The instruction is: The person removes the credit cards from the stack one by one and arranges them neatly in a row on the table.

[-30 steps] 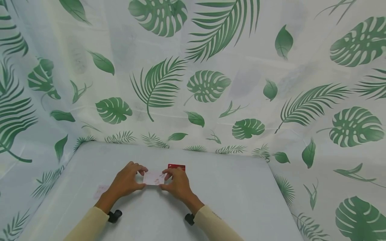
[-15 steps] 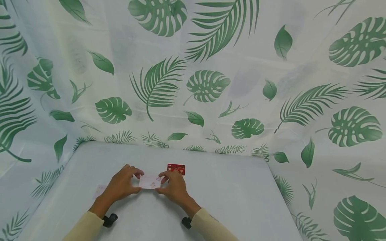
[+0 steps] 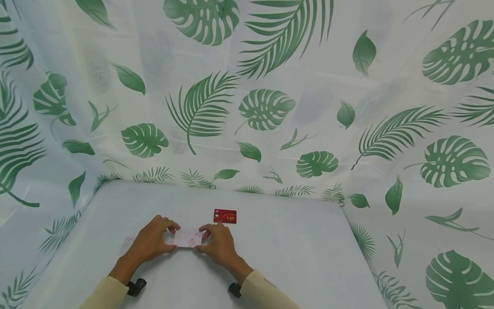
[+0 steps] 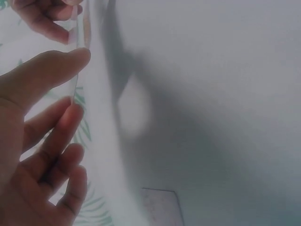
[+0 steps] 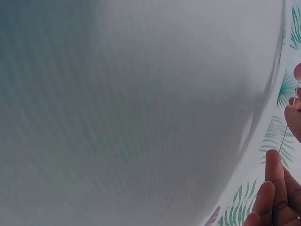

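A thin pale pink card with a faint flower print is held up between both hands over the white table. My left hand pinches its left edge between thumb and fingertips. On the opposite edge, my right hand grips it the same way. Seen edge-on in the left wrist view, the card is a thin line between thumb and fingers. A red card marked VIP lies flat just beyond the right hand. Another pinkish card lies beside the left wrist, partly covered by the forearm.
The white tabletop extends to both sides and behind the hands. A curtain printed with green leaves encloses the back and sides. Black devices, such as the left wrist camera, are strapped at both wrists.
Both hands have moved toward the person and slightly left with the pale pink card between them. The red VIP card, partly covered by the right hand earlier, now shows in full.
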Demonstrator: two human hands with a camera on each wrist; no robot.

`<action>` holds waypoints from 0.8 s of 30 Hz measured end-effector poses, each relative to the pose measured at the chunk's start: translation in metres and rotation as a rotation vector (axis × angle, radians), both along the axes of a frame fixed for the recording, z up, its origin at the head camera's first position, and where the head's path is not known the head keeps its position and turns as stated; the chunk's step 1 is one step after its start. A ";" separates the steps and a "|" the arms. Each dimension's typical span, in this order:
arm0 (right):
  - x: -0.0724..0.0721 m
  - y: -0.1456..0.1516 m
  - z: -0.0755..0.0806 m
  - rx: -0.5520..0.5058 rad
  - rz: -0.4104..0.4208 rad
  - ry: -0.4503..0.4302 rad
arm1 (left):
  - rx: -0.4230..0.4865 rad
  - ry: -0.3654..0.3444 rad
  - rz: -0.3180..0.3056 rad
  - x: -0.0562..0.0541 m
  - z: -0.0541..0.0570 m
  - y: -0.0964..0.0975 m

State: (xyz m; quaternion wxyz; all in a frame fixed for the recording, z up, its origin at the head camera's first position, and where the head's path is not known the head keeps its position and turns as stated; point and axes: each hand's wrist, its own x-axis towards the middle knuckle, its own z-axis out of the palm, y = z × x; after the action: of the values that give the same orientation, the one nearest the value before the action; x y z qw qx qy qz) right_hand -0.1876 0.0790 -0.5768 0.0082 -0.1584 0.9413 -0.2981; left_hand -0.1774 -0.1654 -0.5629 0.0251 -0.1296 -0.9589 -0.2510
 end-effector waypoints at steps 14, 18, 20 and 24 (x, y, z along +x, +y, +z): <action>0.005 -0.009 -0.007 -0.009 0.027 -0.042 | 0.011 0.026 -0.013 0.007 -0.009 -0.011; 0.006 -0.012 -0.008 -0.013 0.036 -0.067 | 0.012 0.012 -0.007 0.008 -0.011 -0.013; 0.007 -0.013 -0.008 -0.014 0.040 -0.072 | 0.014 0.006 -0.010 0.009 -0.011 -0.015; 0.008 -0.016 -0.008 -0.011 0.045 -0.072 | 0.015 -0.002 -0.011 0.010 -0.013 -0.017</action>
State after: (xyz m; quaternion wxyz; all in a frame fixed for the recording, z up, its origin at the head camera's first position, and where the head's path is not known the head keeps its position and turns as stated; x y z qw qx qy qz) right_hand -0.1797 0.0628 -0.5847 0.0481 -0.1687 0.9349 -0.3086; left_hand -0.1676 -0.1823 -0.5757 0.0239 -0.1347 -0.9563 -0.2586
